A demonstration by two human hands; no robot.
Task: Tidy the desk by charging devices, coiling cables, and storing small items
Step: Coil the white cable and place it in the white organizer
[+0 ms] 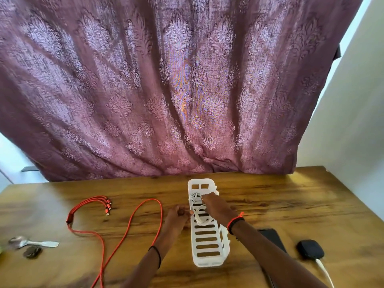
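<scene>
The desk (291,204) is glossy grained wood, the basket (207,262) white plastic, the curtain (166,80) woven cloth, the spoon (35,243) shiny metal.

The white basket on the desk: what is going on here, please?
A person is storing a coiled white cable in the white basket. The right hand holds it inside; the left hand grips the basket's left edge. The orange cable lies uncoiled on the desk.

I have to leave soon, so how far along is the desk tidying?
Seemingly done: the small black case has a white lead attached. In hand: left hand and right hand are on the white cable inside the white slotted plastic basket. Left: the orange braided cable lies uncoiled.
</scene>
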